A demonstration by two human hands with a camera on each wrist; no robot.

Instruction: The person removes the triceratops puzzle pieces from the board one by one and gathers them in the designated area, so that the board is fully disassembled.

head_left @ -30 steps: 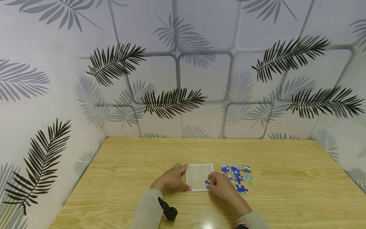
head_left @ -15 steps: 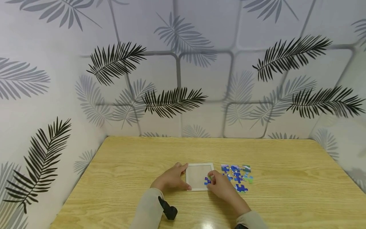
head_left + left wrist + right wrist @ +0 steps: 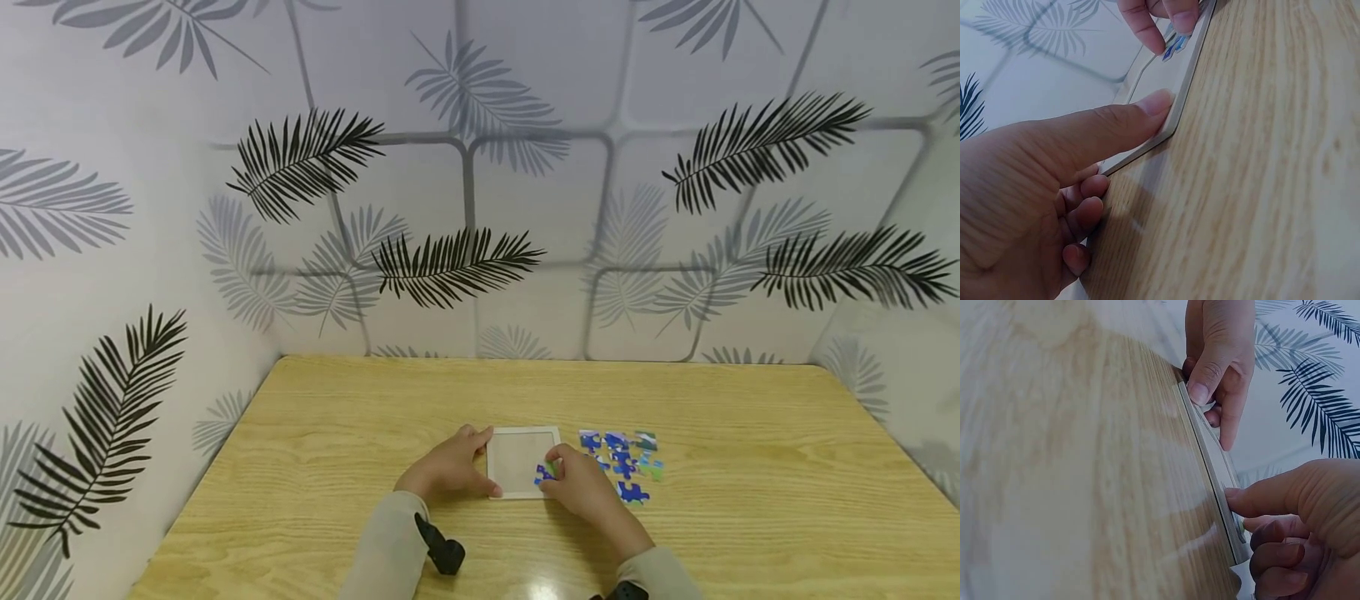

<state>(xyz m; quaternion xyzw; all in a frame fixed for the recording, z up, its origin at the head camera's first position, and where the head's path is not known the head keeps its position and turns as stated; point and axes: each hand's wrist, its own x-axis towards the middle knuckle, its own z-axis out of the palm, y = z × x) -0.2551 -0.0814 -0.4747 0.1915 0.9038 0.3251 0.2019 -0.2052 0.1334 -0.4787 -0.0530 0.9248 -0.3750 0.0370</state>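
A square puzzle tray point(image 3: 522, 431) with a pale rim lies flat on the wooden table. My left hand point(image 3: 447, 467) holds it by the left side, thumb at the near corner and index finger at the far one. In the left wrist view, that thumb presses on the rim and the other fingers curl beside it. Inside the tray's near right corner, my right hand point(image 3: 583, 487) pinches a blue and green jigsaw piece point(image 3: 542, 476) between thumb and index finger. The fingers partly hide this piece. Several loose jigsaw pieces point(image 3: 622, 462) lie just right of the tray.
The wooden table point(image 3: 360, 408) stretches around the tray on every side. Behind it stands a pale wall point(image 3: 525, 317) with a leaf pattern. A black device point(image 3: 446, 554) is strapped at the left wrist.
The pinched piece has shifted slightly left inside the tray and turned a little with my right fingers. The left hand and the tray have stayed in place.
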